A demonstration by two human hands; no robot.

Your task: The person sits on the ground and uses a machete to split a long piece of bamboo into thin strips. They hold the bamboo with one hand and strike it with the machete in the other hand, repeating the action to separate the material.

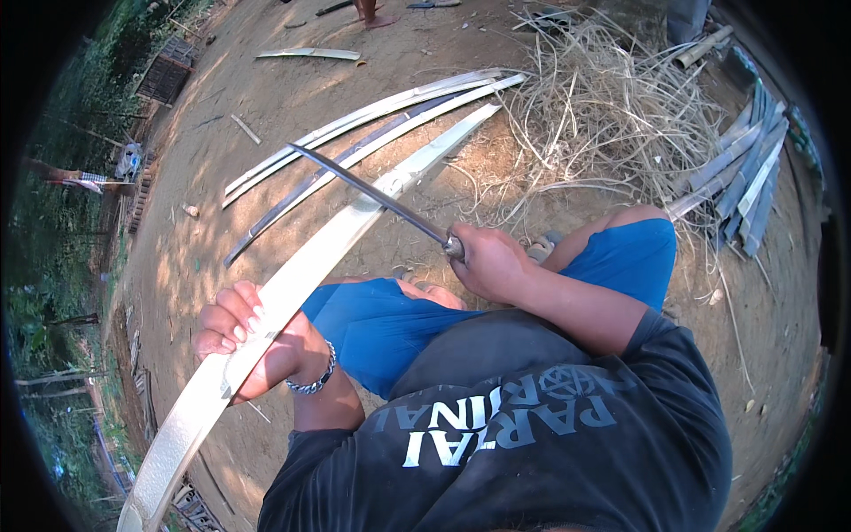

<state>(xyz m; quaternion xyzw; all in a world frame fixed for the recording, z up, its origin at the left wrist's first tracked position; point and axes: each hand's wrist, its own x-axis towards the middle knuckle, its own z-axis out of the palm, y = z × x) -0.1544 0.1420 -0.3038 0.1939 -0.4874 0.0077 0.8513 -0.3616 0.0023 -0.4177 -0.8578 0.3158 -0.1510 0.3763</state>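
"Bamboo strip [324, 244] first: where do you have it?"

"From my end, I see it slanting up from the lower left, just beside the blue shorts [368, 328], pale face upward, with a long knife [350, 182] across its farther part."

"And the fingers?"

"On the left hand [291, 356] they're clamped round the strip's nearer stretch, curled over its outer edge. Those of the right hand [492, 262] are closed tight on the knife's handle. I can't tell whether the blade bites or just hovers."

"What worries you?"

"Slipping, mainly. That face looks smooth, so I judge a blade laid too flat could skate down toward the left hand. If that grip slackened, the strip might roll and throw the edge toward the leg."

"Anything else?"

"Pressing too steeply might dig in and split it. Its sides may be sharp too, so a palm sliding along them could get cut. I can't make out whether the far tip is propped; unsupported, it might flex."
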